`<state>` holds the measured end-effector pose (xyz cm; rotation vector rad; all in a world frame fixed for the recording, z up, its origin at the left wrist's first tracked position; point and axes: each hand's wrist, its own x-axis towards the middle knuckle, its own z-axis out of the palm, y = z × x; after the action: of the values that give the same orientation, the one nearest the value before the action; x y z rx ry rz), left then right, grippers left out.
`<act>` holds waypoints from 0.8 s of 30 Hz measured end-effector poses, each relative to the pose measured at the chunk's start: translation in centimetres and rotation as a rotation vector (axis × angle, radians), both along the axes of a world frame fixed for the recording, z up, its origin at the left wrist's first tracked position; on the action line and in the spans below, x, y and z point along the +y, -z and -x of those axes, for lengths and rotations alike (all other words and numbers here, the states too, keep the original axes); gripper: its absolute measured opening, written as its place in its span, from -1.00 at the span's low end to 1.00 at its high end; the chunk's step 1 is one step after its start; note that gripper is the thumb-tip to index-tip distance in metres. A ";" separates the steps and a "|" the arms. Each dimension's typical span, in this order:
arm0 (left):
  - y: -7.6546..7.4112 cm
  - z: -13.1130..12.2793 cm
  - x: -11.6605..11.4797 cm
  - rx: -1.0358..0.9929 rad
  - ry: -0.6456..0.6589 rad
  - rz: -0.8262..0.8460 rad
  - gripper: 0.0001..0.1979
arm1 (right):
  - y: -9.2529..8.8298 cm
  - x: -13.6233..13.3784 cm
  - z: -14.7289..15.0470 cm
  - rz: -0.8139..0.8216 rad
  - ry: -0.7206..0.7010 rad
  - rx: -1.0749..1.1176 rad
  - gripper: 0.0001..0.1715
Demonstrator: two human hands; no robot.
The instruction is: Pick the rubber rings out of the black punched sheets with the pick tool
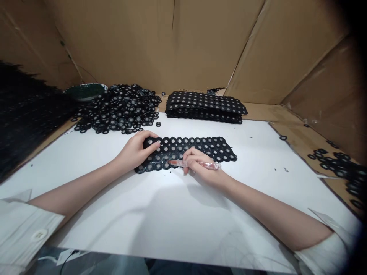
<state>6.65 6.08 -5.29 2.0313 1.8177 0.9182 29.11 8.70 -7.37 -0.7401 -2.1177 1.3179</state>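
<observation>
A black sheet of joined round rings with pale centres [200,144] lies on the white board in front of me. At its left end, my left hand [137,149] grips it, the thumb across the top and the fingers at the far edge. Over the near rows, my right hand [200,164] is closed around a slim reddish tool wrapped in clear plastic [177,163]. The tool lies nearly level, its left end over a ring in the near row. Its exact kind cannot be made out, and the right palm's inside is hidden.
Behind on the left is a heap of loose black rings [120,107] beside a dish [86,91]. Stacked ring sheets [205,105] lie at the back. More loose rings [341,162] are at the right edge. Cardboard walls [143,42] enclose the white board [258,206].
</observation>
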 end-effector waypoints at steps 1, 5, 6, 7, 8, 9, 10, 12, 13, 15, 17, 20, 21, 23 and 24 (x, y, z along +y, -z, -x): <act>-0.1 0.0 0.0 -0.011 -0.001 0.006 -0.74 | 0.0 0.0 0.0 -0.013 -0.003 -0.019 -0.63; -0.3 0.0 -0.1 -0.045 -0.020 0.010 -0.76 | 0.0 0.0 0.0 -0.097 -0.016 -0.093 -0.68; -0.4 -0.1 -0.2 -0.063 -0.025 0.015 -0.76 | -0.1 0.0 0.0 -0.109 -0.025 -0.104 -0.69; -0.5 -0.1 -0.2 -0.088 -0.027 0.024 -0.76 | -0.1 0.0 0.0 -0.117 -0.037 -0.118 -0.69; -0.6 -0.1 -0.2 -0.125 -0.027 0.038 -0.76 | -0.2 0.0 -0.1 -0.121 -0.048 -0.132 -0.70; -0.8 -0.1 -0.2 -0.181 -0.026 0.054 -0.76 | -0.3 -0.1 -0.1 -0.123 -0.055 -0.147 -0.70; -1.0 -0.1 -0.2 -0.256 -0.025 0.077 -0.76 | -0.3 -0.1 0.0 -0.124 -0.056 -0.158 -0.70; -1.3 0.0 -0.2 -0.448 -0.027 0.167 -0.71 | -0.3 -0.2 0.0 -0.126 -0.048 -0.162 -0.69; -1.4 0.1 -0.2 -0.547 -0.028 0.235 -0.67 | -0.3 -0.3 0.0 -0.126 -0.040 -0.157 -0.68; -1.6 0.5 -0.1 -0.693 -0.018 0.395 -0.64 | -0.2 -0.4 0.0 -0.117 -0.028 -0.143 -0.66; -1.8 1.0 -0.2 -0.747 0.001 0.534 -0.70 | -0.2 -0.5 0.0 -0.097 -0.027 -0.132 -0.64; -2.1 1.6 -0.5 -0.701 0.053 0.672 -0.75 | -0.1 -0.7 0.1 -0.062 -0.024 -0.110 -0.64; -2.2 1.7 -0.6 -0.663 0.078 0.692 -0.76 | -0.1 -0.8 0.1 -0.054 -0.023 -0.104 -0.64; -2.3 1.6 -1.0 -0.576 0.116 0.683 -0.74 | -0.1 -0.9 0.1 -0.045 -0.021 -0.101 -0.65; -2.3 1.5 -1.1 -0.532 0.123 0.658 -0.72 | -0.1 -1.0 0.2 -0.042 -0.018 -0.110 -0.65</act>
<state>5.18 4.93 -3.03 1.3172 1.4238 0.6239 28.95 7.65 -7.22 -0.7948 -2.2361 1.2643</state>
